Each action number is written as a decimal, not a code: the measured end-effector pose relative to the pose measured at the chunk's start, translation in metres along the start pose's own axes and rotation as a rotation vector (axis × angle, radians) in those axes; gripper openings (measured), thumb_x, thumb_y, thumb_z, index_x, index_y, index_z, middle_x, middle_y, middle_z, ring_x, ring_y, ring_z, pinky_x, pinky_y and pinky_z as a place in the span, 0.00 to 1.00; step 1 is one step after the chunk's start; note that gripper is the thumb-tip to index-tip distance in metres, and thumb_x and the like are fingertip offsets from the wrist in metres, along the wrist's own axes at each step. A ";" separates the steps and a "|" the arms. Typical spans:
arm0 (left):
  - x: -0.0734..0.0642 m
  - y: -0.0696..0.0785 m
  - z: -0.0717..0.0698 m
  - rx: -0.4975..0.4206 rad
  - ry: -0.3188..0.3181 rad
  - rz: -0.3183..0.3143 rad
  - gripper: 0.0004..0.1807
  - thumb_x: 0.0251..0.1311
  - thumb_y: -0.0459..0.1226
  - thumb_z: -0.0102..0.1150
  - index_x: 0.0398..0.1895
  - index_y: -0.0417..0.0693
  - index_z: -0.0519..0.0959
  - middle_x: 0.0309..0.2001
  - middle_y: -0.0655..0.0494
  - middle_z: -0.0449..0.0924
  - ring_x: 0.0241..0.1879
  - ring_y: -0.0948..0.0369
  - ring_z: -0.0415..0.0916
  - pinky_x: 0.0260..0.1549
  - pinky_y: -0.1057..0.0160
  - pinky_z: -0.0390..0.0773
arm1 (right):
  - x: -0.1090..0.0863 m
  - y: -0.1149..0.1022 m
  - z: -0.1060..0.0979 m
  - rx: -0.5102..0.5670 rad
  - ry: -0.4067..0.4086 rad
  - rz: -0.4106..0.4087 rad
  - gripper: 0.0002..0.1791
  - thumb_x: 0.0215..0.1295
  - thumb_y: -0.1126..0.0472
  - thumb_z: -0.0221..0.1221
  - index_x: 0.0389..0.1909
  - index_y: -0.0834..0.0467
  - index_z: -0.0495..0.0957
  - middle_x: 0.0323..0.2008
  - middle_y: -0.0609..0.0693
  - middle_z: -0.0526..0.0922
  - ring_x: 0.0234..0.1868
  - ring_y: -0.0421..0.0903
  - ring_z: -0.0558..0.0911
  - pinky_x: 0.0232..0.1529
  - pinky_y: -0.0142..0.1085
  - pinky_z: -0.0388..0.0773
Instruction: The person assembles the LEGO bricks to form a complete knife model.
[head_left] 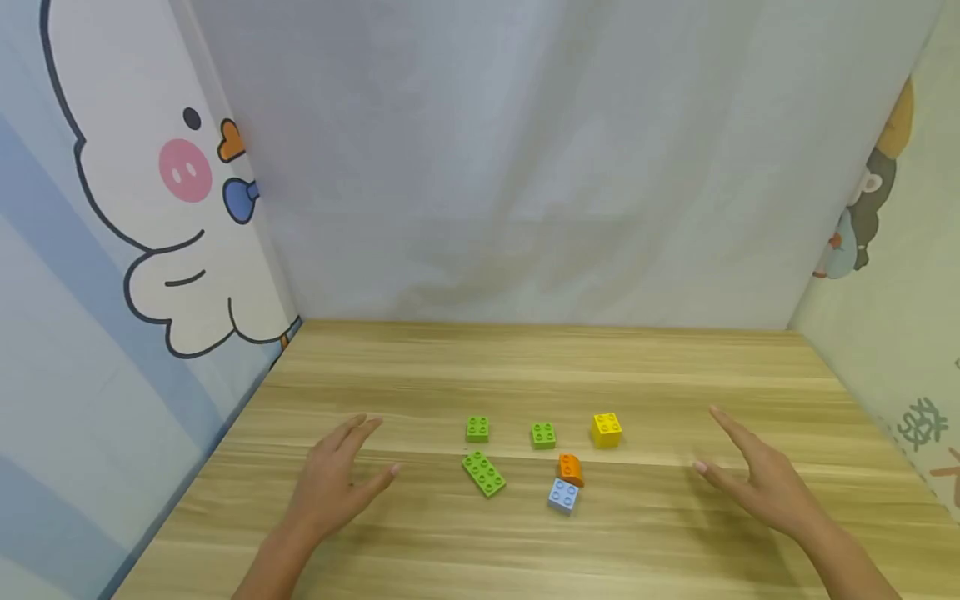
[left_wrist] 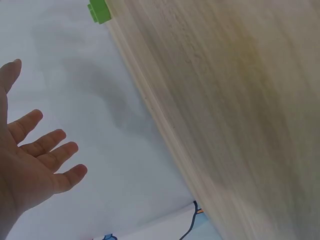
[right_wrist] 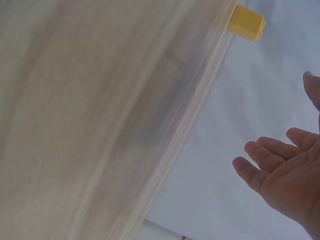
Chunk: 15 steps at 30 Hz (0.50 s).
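My left hand (head_left: 330,479) is over the left of the table with relaxed, spread fingers and nothing in it. Nearest to it are a long green brick (head_left: 483,474) and a small green brick (head_left: 477,429). On the other side my right hand (head_left: 765,483) also holds nothing, thumb and fingers apart. A tall yellow brick (head_left: 607,430) stands closest to that hand. Between the hands lie a second small green brick (head_left: 543,435), an orange brick with a curved side (head_left: 570,469) and a light blue brick (head_left: 563,496), which sits right against the orange one in this view.
The wood-grain table (head_left: 390,358) ends at a pale curtain (head_left: 525,167) along the back. A panel with a white cartoon figure (head_left: 150,183) borders the left side, and a cream printed panel (head_left: 900,333) borders the right.
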<state>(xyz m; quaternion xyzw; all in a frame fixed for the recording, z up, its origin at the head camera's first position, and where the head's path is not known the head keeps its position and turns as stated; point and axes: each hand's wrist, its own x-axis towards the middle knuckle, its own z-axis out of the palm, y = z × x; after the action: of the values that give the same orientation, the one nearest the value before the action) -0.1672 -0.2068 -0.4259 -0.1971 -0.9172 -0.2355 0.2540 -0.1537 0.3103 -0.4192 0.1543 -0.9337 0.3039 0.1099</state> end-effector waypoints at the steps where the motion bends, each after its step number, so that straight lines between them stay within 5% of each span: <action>1: 0.000 0.000 0.000 -0.012 -0.001 0.000 0.34 0.46 0.46 0.70 0.57 0.43 0.73 0.55 0.37 0.71 0.51 0.40 0.70 0.45 0.38 0.68 | 0.000 -0.001 0.001 0.011 0.002 0.001 0.45 0.58 0.56 0.64 0.71 0.61 0.49 0.62 0.75 0.57 0.56 0.78 0.60 0.47 0.69 0.59; 15: 0.006 0.004 0.007 -0.170 -0.112 -0.080 0.32 0.48 0.42 0.71 0.58 0.46 0.72 0.57 0.42 0.70 0.56 0.44 0.68 0.49 0.40 0.68 | 0.011 -0.006 0.024 0.197 -0.014 0.039 0.40 0.60 0.57 0.63 0.66 0.71 0.54 0.60 0.72 0.63 0.56 0.69 0.67 0.48 0.60 0.68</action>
<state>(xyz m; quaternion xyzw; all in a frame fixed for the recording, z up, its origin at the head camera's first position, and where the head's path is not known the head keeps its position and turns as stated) -0.1730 -0.1983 -0.4262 -0.1939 -0.9138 -0.3109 0.1752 -0.1641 0.2889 -0.4312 0.1482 -0.9028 0.3953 0.0820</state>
